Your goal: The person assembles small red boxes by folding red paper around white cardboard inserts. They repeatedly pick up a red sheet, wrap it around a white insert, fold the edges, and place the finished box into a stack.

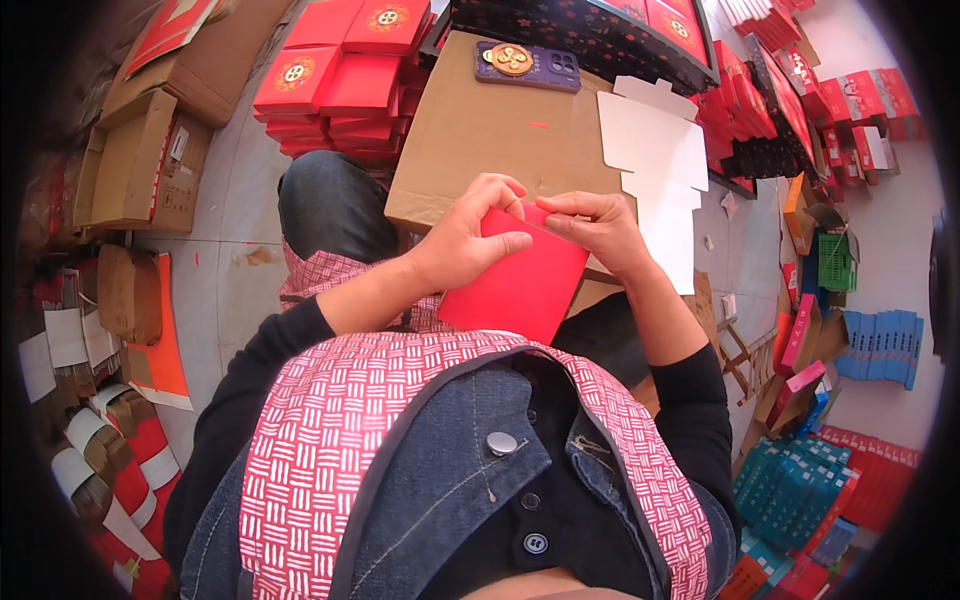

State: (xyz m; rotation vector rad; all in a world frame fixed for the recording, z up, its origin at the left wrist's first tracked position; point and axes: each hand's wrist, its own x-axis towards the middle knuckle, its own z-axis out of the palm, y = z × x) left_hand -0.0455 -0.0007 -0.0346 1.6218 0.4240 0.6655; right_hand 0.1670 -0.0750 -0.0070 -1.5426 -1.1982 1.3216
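A flat red paper piece (520, 280), shaped like a large envelope or folded card, is held tilted above my lap. My left hand (472, 235) grips its upper left part, with the thumb stretched across the face and the fingers bent around the far edge. At the upper right corner, my right hand (602, 228) pinches the same edge between thumb and forefinger. The fingertips of both hands are close together along that edge. Whether the piece is a single sheet or folded cannot be made out. Just beyond my hands lies a brown cardboard box (440, 130) used as a work surface.
On the cardboard are a dark phone (527, 65) with a gold round ornament and a white die-cut card sheet (650, 140). Red packets (360, 85) are stacked at the far left. Beyond stands a black patterned box (600, 40). Blue packs (878, 345) sit at the right.
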